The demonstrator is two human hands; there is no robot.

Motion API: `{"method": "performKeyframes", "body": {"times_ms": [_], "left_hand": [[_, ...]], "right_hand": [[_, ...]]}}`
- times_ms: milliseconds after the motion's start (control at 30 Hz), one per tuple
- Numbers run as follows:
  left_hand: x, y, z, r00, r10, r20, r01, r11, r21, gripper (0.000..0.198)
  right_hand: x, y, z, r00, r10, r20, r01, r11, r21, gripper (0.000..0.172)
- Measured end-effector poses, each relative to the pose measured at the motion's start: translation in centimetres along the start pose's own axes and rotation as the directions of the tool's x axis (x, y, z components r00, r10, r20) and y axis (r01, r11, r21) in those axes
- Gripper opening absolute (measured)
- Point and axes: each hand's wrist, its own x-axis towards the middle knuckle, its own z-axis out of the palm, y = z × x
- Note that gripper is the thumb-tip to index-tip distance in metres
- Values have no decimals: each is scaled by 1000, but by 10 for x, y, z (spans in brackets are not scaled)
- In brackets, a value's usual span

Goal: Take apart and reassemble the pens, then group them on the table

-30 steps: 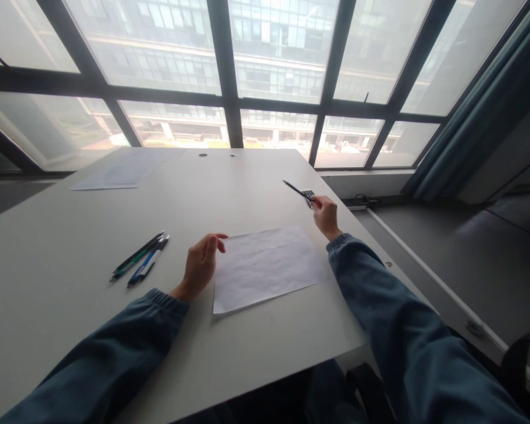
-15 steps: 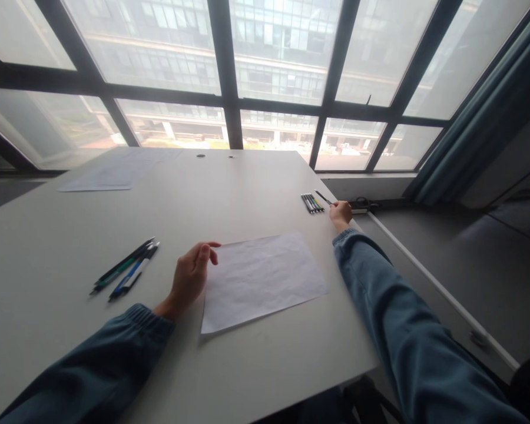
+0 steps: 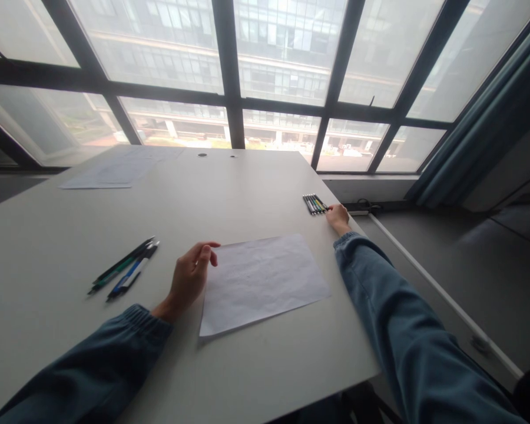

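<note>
A white sheet of paper [image 3: 265, 285] lies slightly skewed in front of me. My left hand [image 3: 189, 277] rests at its upper left edge, fingers loosely curled and apart, the index finger reaching over the corner; I see nothing held in it. Far to the right, by the table edge, my right hand [image 3: 338, 218] is closed on the near end of a dark pen [image 3: 321, 201]. That pen lies at the right side of a neat row of pens [image 3: 311, 204], close alongside them. Its near end is hidden by my fingers.
Several loose pens [image 3: 123, 270], with green, blue and white parts, lie left of my left hand. More papers [image 3: 108, 171] lie at the table's far left. The white table [image 3: 229, 200] ends at the right beside the floor; windows stand behind it.
The pen in my right hand was angled away from the row; now it lies down beside the others. My right hand has shifted slightly left and toward me. My left hand stays put.
</note>
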Motion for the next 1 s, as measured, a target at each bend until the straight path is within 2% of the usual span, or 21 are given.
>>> {"method": "performKeyframes", "body": {"times_ms": [433,700,867,1000], "left_hand": [[0,4,-1,1000,7,5,-7,1000,3,37],[0,5,-2,1000,-2,12,2,1000,14,39],[-1,5,-1,1000,-2,8,2,1000,3,37],[-1,2,0,1000,2,19,-2,1000,-7,38]], "right_hand": [[-7,2,1,999,-36,12,36,999,-14,36],[-7,5,2,1000,-22,-8,22,999,45,41],[-10,7,1,997,-26,-67,35,991,127,40],[-17,4,-7,979,-21,-203,62,978,199,43]]}}
